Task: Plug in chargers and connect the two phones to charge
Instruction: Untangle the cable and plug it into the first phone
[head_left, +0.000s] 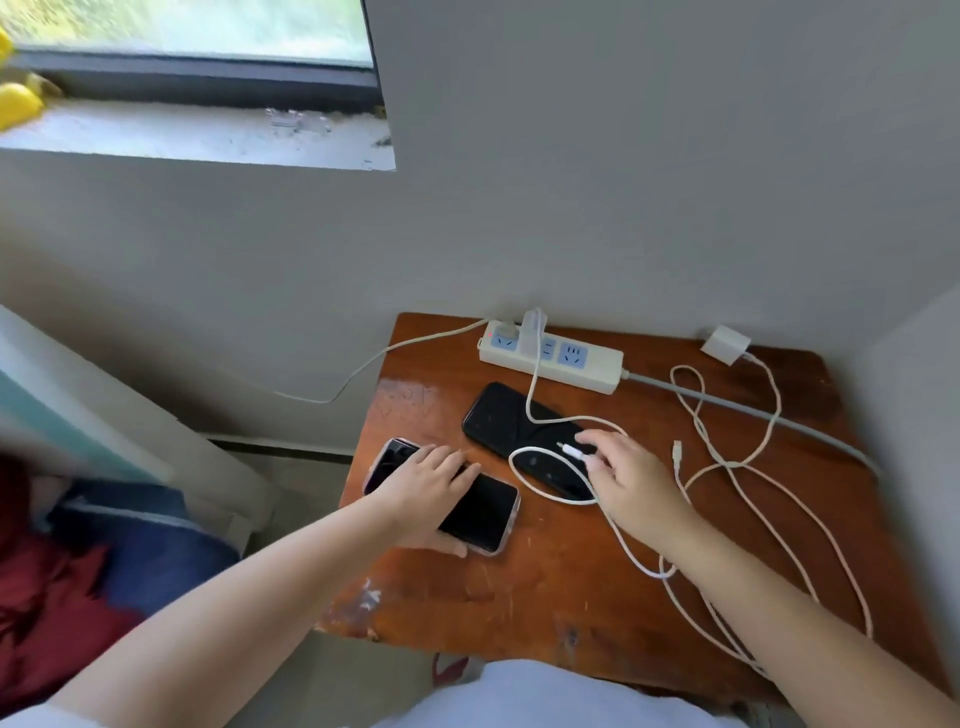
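My left hand lies over the near phone, fingers spread across its dark screen and thumb hooked under its near edge, gripping it against the tabletop. That phone sits in a clear case at the left side, tilted on a diagonal. My right hand pinches the plug end of a white cable between thumb and fingertips, the small connector poking out toward the left, just above the lower end of the second phone. This second phone, black and screen-up, lies between the first one and the power strip, and the cable loops across it. The cable runs up to a white charger that stands plugged into the strip, which sits along the wall at the back edge. A second charger lies unplugged at the far right corner, touching the wall, and its own cable trails in loose loops over the right half of the tabletop, its free connector lying just right of my right hand.
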